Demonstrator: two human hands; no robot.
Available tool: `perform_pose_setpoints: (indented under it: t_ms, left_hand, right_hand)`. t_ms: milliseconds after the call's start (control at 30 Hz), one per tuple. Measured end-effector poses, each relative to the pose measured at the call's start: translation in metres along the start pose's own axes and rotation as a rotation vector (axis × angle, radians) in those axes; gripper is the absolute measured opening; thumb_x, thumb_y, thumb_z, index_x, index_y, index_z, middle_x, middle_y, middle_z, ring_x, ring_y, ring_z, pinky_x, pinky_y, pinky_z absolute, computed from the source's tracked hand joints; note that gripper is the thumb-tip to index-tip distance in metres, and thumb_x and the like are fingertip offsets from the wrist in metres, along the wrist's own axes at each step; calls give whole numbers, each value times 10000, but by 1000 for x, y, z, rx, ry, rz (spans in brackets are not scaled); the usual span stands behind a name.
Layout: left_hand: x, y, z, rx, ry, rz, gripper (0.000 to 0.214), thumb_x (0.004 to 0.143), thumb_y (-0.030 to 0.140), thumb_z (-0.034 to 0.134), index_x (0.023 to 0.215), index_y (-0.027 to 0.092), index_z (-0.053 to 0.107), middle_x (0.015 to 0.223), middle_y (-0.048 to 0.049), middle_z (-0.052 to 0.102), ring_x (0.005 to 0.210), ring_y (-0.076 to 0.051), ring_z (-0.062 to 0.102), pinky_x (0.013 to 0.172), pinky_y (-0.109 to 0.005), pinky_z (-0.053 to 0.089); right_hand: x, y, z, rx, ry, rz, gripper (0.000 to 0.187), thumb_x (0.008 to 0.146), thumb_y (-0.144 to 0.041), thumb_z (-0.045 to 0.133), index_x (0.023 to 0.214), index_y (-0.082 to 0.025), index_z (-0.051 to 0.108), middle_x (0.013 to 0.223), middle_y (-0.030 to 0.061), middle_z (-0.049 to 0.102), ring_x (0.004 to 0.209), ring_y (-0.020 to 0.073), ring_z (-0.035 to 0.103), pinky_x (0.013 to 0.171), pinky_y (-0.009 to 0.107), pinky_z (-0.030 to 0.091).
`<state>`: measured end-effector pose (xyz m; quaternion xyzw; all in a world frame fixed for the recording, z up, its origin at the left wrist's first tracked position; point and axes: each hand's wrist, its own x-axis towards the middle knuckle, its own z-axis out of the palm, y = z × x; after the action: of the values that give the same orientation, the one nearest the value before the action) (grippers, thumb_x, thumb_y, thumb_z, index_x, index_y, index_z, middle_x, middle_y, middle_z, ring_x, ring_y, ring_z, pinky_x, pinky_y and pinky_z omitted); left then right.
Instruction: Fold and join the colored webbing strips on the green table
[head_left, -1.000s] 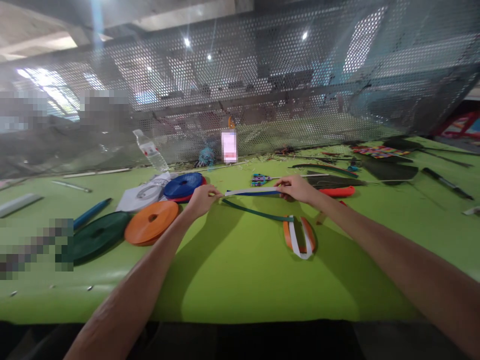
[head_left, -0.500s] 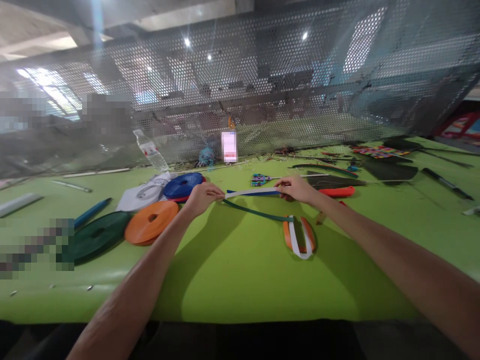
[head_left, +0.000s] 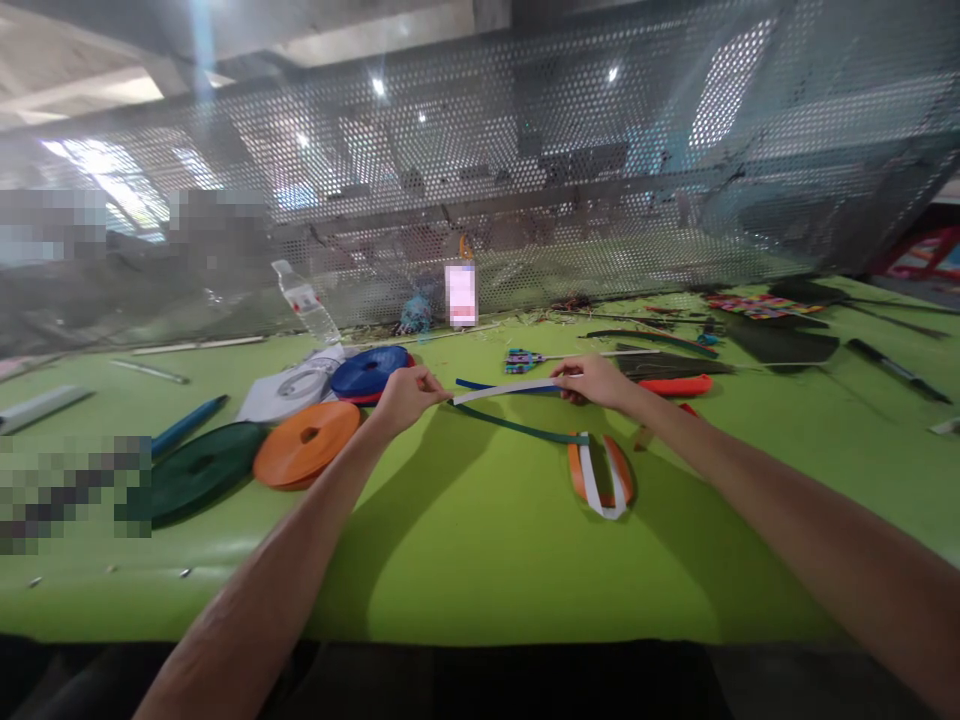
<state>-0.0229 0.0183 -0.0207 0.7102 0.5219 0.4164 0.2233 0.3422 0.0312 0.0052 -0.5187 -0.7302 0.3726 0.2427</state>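
Both my arms reach out over a green table [head_left: 480,560]. A white strip [head_left: 504,391] is stretched between my hands, just above the table. My left hand [head_left: 406,395] pinches its left end, fingers closed. My right hand [head_left: 594,379] grips its right end, fingers curled round it. A blue strip [head_left: 480,385] lies right behind the white one. A dark green strip [head_left: 517,428] runs on the table from my left hand toward a folded orange and white loop [head_left: 600,475].
Left of my hands lie a blue reel [head_left: 369,372], an orange reel [head_left: 306,455] and a dark green reel [head_left: 199,478]. A plastic bottle [head_left: 306,303] leans at the back. A perforated metal screen [head_left: 525,180] closes off the far edge. Tools and scraps [head_left: 675,384] lie at the right.
The white strip now slopes down toward my left hand and has come apart from the blue strip, which shows behind it. My hands have hardly moved.
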Motion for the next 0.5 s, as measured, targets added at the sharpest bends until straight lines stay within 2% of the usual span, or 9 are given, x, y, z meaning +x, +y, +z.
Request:
perform_pose_setpoints:
  t_ms: [100, 233, 300, 400, 500]
  left_hand:
    - [-1, 8, 0, -15, -65, 37, 467, 645, 608, 870, 614, 192, 660, 711, -87, 728, 704, -233, 697, 678, -352, 567]
    - [-4, 24, -4, -19, -230, 114, 325, 708, 547, 842, 689, 229, 775, 826, -96, 778, 879, -263, 734, 871, -388, 585]
    - [-5, 29, -8, -9, -276, 125, 287, 753, 530, 800, 746, 243, 810, 864, -92, 792, 907, -263, 739, 885, -376, 580]
    - [-4, 30, -12, 22, -236, 97, 312, 782, 529, 754, 753, 223, 804, 847, -95, 789, 805, -251, 732, 765, -350, 574]
    - [-4, 33, -13, 55, -147, 76, 319, 743, 514, 787, 687, 202, 761, 765, -86, 761, 712, -236, 701, 696, -337, 546]
  right_hand:
    - [0, 0, 0, -12, -4, -2, 196, 1017, -331, 659, 1072, -144, 678, 877, 3, 689, 675, 114, 650, 628, 269, 582]
    - [0, 1, 0, -23, -15, -5, 202, 1017, -337, 659, 1073, -144, 678, 897, 10, 691, 700, 121, 656, 648, 281, 587]
    - [1, 2, 0, -30, -24, -5, 204, 1015, -343, 660, 1066, -146, 680, 910, 15, 694, 717, 125, 661, 661, 287, 591]
    - [2, 3, 0, -36, -36, -5, 210, 1016, -352, 658, 1063, -149, 682, 926, 23, 698, 736, 130, 666, 675, 293, 594]
    - [3, 5, 0, -47, -42, -3, 215, 1016, -356, 656, 1072, -149, 679, 936, 23, 697, 742, 132, 666, 681, 299, 594]
